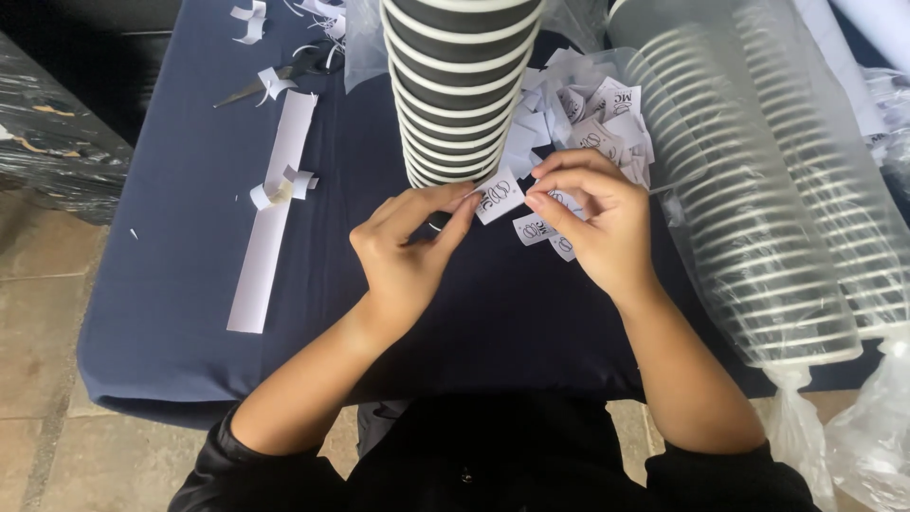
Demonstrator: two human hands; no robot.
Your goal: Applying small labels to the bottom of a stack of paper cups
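Observation:
Both hands meet over a dark blue tablecloth (pixel 171 313), pinching one small white printed sticker (pixel 499 195). My left hand (pixel 408 251) grips the sticker's left edge with thumb and fingertips. My right hand (pixel 592 223) holds its right edge and also keeps a couple more stickers (pixel 536 229) tucked under the fingers. Just behind the hands rises a tall stack of black paper cups with white rims (pixel 460 85). A heap of cut white stickers (pixel 592 114) lies to the right of the stack.
Two long sleeves of stacked cups in clear plastic (pixel 758 209) lie at the right. A white backing strip (pixel 273 209) with curled scraps lies at the left, scissors (pixel 284 76) beyond it. Tiled floor (pixel 38 360) shows past the table's left edge.

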